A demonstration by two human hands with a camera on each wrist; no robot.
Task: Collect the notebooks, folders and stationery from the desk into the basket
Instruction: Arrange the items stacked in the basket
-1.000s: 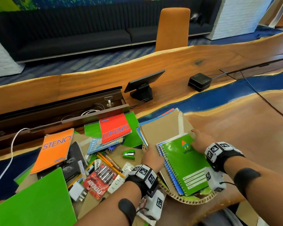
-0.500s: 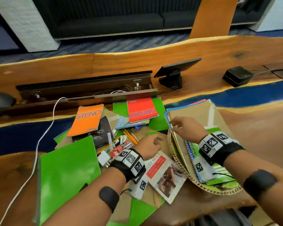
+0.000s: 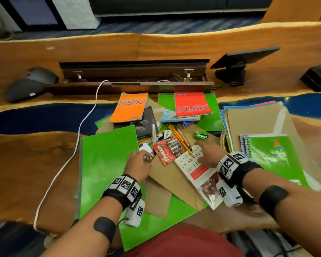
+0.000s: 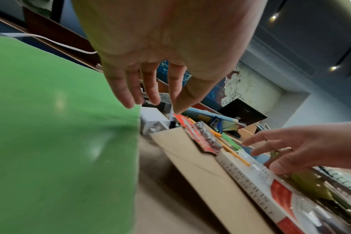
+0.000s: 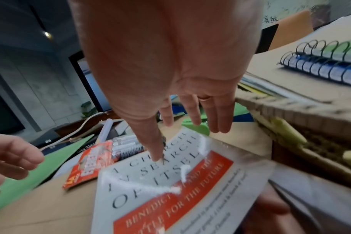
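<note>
Loose stationery lies mid-desk: a red battery pack, yellow pencils, a green stapler, a white charger and a white paperback on a brown envelope. My left hand hovers open over the charger and battery pack, holding nothing. My right hand is spread open over the paperback, its thumb touching the cover. The woven basket at right holds brown folders and a green spiral notebook.
A large green folder lies left of my hands. Orange and red steno pads sit further back. A white cable runs from the open cable tray. A small monitor stands at back right.
My right hand has left the basket and come left over the paperback. My left hand moved left from the stapler area to the charger. The view has swung left and down.
</note>
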